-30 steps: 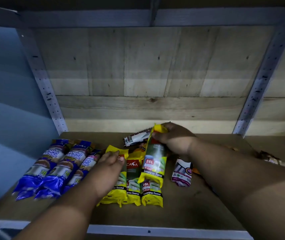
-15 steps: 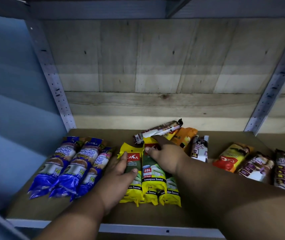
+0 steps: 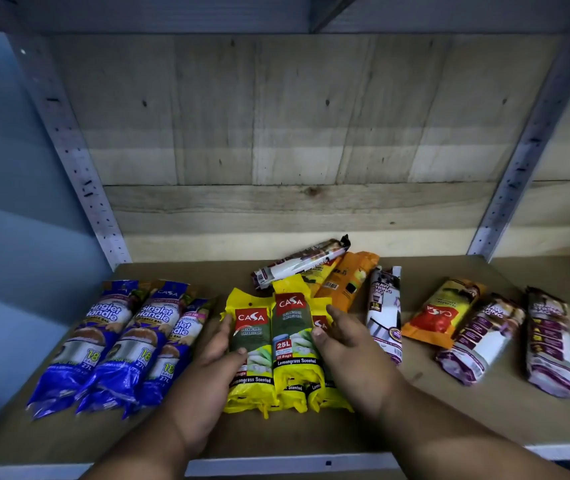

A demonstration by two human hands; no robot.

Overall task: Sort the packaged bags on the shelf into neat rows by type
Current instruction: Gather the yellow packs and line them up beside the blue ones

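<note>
Both hands on the yellow lemongrass packs (image 3: pixel 292 344), mid-shelf (image 3: pixel 450 420), three side by side, long axis front to back, middle one riding a bit over its neighbours. Left hand (image 3: pixel 207 368) flat against the left edge of the leftmost yellow pack, thumb over its face, fingers (image 3: pixel 223 329) along the side; grip loose and wide, pressing not clasping. Right hand (image 3: pixel 349 344) lies over the rightmost yellow pack, mostly hiding it, thumb touching the middle pack near the 25L label, fingers (image 3: pixel 337 315) spread toward the top; grip also wide, nothing pinched or lifted. Blue singlet-handle packs (image 3: pixel 117 344) in a tidy row of three at the left, touching each other, just beside the left hand, angled slightly. Behind the yellow group a loose pile: dark-and-white pack (image 3: pixel 297 265) lying crosswise on top of an orange pack (image 3: pixel 349 278), the pile touching the top of the yellow group. White draw-string pack (image 3: pixel 384 313) just right of the right hand, front to back. Further right a red-and-yellow pack (image 3: pixel 441 313) upside down and tilted, then two purple-white draw-string packs (image 3: pixel 481 337) (image 3: pixel 550 341), unevenly angled, near each other. Wooden plank back wall (image 3: pixel 294 133), perforated metal uprights (image 3: pixel 79 174) either side. All packs lie flat on the shelf board.
</note>
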